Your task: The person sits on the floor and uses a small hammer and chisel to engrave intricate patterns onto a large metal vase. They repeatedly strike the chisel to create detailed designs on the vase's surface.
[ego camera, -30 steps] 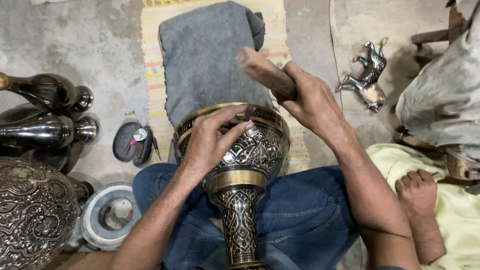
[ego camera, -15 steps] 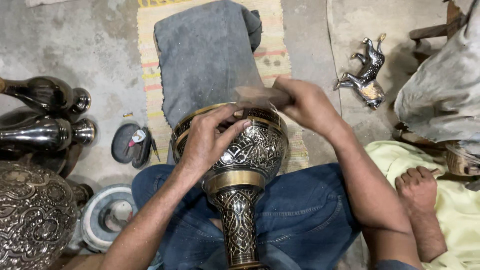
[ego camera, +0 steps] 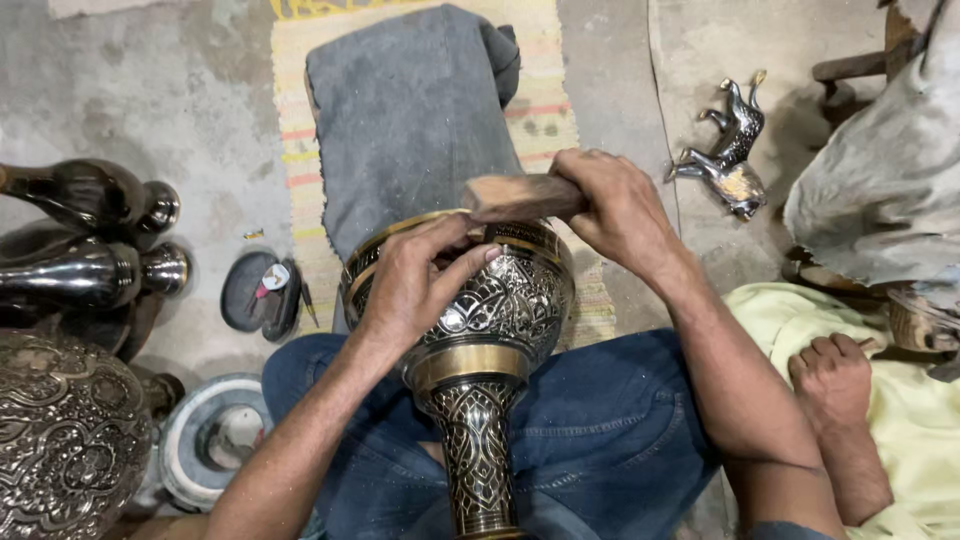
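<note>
A grey cloth (ego camera: pixel 410 120) covers much of a striped woven mat (ego camera: pixel 545 120) on a bare concrete floor (ego camera: pixel 130 90), just beyond the knees of a seated person in blue jeans (ego camera: pixel 600 440). Lying across that lap, neck toward the camera, is an engraved metal vase (ego camera: pixel 495 320) with brass bands, its bulb tipped toward the cloth. The left hand (ego camera: pixel 415 285) is spread over the top of the bulb, fingers curled close to the surface; whether they pinch a small tool there cannot be told. The right hand (ego camera: pixel 620 205) is closed around a wooden mallet (ego camera: pixel 520 197), whose head sits just above the left fingers and hides part of the vase's rim.

At lower left a large embossed metal pot (ego camera: pixel 65 440) fills the corner, with two dark polished vases (ego camera: pixel 85 235) lying on their sides beyond it. Beside the left knee stands a round white-rimmed container (ego camera: pixel 215 445); its contents are not clear. A small dark open tin (ego camera: pixel 262 290) lies near the mat's edge, something small and red and white inside. At right, a metal horse figurine (ego camera: pixel 730 150) lies on the floor, and another person's hand (ego camera: pixel 835 375) rests closed on yellow cloth (ego camera: pixel 920 440).
</note>
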